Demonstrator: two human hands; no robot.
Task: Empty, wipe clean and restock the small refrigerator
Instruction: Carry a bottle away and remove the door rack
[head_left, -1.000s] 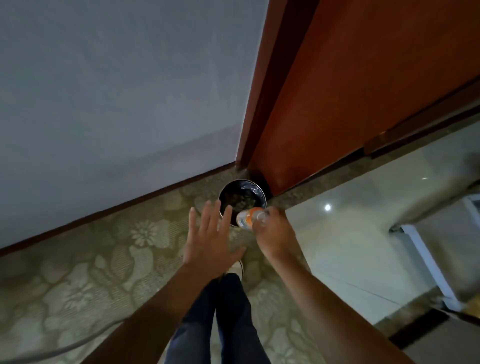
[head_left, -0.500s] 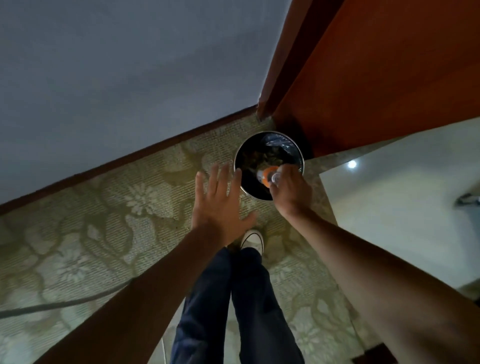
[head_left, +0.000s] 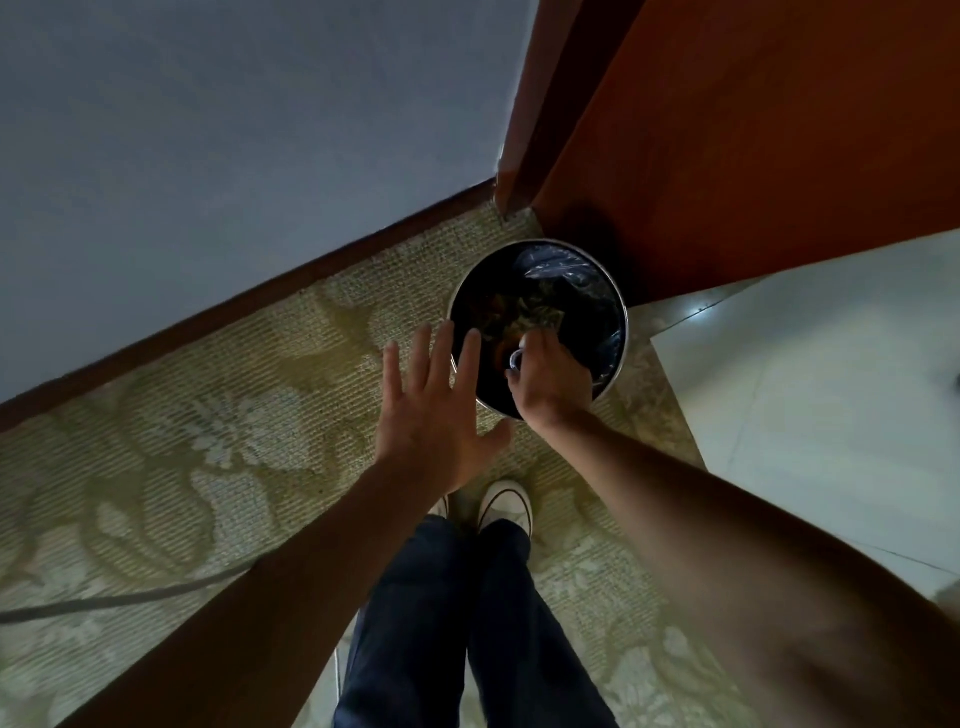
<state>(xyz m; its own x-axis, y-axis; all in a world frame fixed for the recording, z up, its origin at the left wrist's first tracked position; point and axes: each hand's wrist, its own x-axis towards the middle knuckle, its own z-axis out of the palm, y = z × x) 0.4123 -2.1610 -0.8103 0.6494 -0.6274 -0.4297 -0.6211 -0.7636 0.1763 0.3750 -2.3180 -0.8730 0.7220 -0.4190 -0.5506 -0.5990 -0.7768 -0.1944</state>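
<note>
Patterned floral carpet (head_left: 218, 467) fills the floor beneath us, meeting a pale wall (head_left: 234, 130) along a dark skirting board, with a reddish wooden door (head_left: 753, 130) at the corner and white tiles (head_left: 831, 389) to the right. We look straight down past our dark trousers and white shoes (head_left: 506, 504).

At the corner where wall and door meet stands a round metal bin (head_left: 621, 306), lined with a dark plastic bag and already holding crumpled rubbish. Our right hand (head_left: 550, 379) hovers over the bin's near edge, fingers curled around a small bottle (head_left: 516, 359); only its rounded end shows past the knuckles, so we cannot tell how full it is or whether it is capped. Our left hand (head_left: 436, 415) is spread flat and holds nothing, its fingertips reaching the bin's left rim.

We judge this to be the emptying stage: something taken from the refrigerator is about to be thrown away. The hand sits near the rim rather than over the centre, so a careless drop could strike the edge and send the bottle bouncing onto the carpet. If it is uncapped, liquid could spill there too.
</note>
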